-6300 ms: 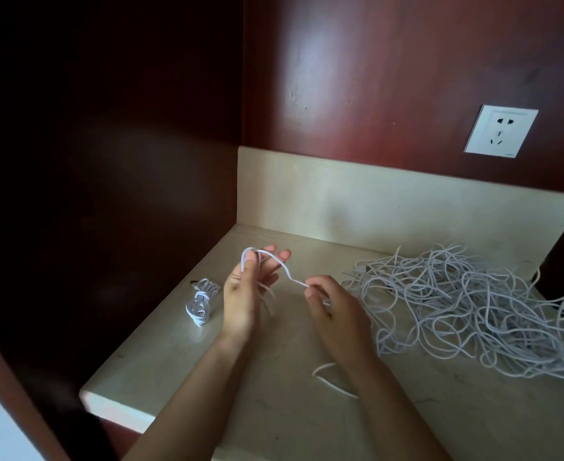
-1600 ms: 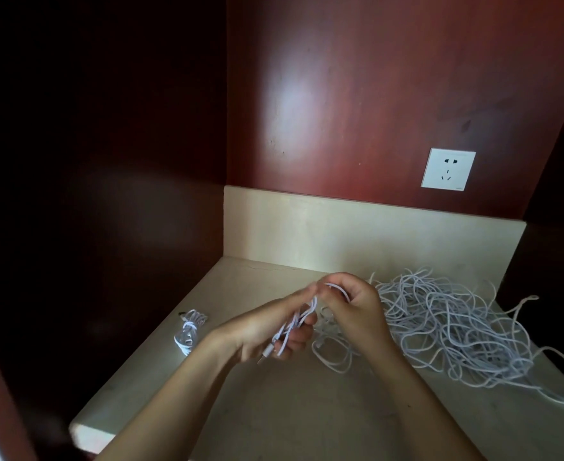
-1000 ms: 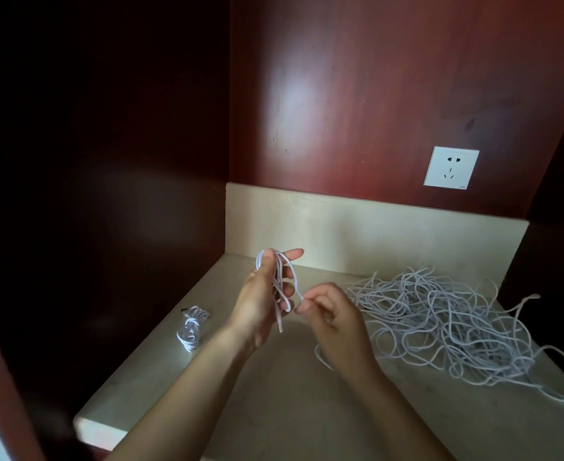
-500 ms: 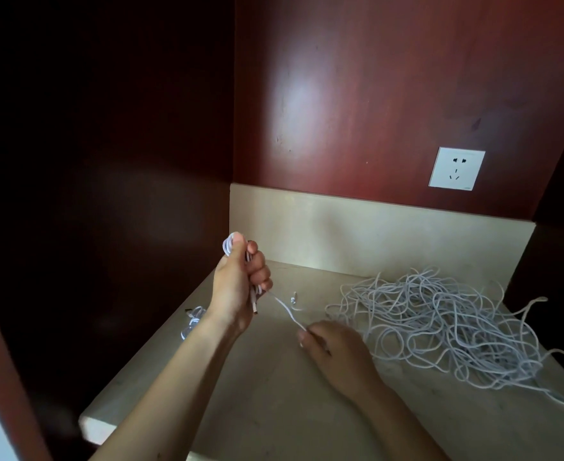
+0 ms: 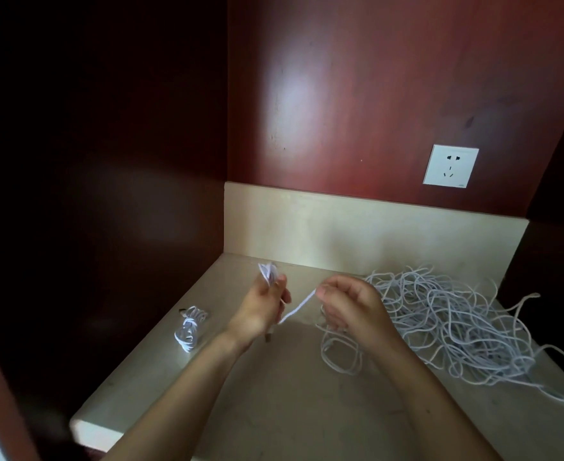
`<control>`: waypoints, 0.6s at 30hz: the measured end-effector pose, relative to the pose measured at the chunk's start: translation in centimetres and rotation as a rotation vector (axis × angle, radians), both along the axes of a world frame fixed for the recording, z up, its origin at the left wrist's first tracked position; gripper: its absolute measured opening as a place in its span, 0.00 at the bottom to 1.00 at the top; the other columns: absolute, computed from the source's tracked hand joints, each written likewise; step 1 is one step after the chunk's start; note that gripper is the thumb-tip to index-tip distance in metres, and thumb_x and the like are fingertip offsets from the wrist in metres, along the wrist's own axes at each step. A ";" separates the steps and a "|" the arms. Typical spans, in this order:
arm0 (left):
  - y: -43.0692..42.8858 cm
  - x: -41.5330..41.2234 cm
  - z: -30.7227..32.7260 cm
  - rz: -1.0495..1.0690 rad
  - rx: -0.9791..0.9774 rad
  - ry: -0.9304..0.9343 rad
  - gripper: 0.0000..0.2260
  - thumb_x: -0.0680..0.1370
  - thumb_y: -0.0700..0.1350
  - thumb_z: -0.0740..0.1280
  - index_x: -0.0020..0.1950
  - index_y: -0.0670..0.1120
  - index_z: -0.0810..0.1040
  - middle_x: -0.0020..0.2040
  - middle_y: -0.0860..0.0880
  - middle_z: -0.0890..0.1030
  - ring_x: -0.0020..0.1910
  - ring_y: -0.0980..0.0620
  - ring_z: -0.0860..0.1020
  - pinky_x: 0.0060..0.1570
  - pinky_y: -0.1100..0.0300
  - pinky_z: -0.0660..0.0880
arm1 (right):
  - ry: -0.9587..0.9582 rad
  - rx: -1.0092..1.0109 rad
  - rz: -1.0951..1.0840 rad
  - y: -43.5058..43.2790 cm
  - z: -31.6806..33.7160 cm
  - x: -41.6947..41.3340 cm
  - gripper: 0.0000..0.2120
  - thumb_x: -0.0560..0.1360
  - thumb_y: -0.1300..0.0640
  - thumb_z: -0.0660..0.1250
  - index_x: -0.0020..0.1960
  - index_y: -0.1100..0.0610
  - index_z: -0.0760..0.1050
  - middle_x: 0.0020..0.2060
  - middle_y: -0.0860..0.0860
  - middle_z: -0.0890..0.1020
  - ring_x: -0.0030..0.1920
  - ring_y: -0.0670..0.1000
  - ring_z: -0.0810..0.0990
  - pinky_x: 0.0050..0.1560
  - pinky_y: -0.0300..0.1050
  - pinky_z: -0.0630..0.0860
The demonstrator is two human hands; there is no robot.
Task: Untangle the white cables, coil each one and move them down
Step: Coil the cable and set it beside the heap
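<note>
The left hand (image 5: pixel 260 311) is squeezing a small bunch of white cable (image 5: pixel 267 272) loops with its fingers curled tight. The right hand (image 5: pixel 350 304) is pinching a straight bit of the same cable, just above the table (image 5: pixel 290 410). The big messy pile of cables (image 5: pixel 457 321) is lying on the table beside the right hand, and one coiled cable (image 5: pixel 190 327) is lying near the left edge.

The left grip (image 5: pixel 260 311) hid most of its coil (image 5: pixel 268 273); only the top loops showed. The connector (image 5: pixel 268 337) hanging below it was too blurred to identify. The tangled pile (image 5: pixel 440 321) ran off the right edge. The right grip (image 5: pixel 350 304) covered where the strand (image 5: pixel 298 307) ended.
</note>
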State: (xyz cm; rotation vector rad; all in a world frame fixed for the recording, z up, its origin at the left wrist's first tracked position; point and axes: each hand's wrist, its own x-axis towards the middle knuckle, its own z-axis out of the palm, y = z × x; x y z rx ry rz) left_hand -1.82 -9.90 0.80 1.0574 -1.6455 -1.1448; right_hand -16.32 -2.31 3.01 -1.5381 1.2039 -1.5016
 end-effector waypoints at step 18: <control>3.9 -0.5 0.4 -0.584 0.392 0.140 0.20 0.78 0.64 0.58 0.33 0.51 0.63 0.26 0.53 0.57 0.23 0.57 0.54 0.20 0.67 0.55 | 0.024 -0.121 -0.187 -1.8 -1.7 -0.6 0.07 0.77 0.63 0.68 0.40 0.59 0.81 0.31 0.50 0.78 0.34 0.45 0.74 0.37 0.37 0.71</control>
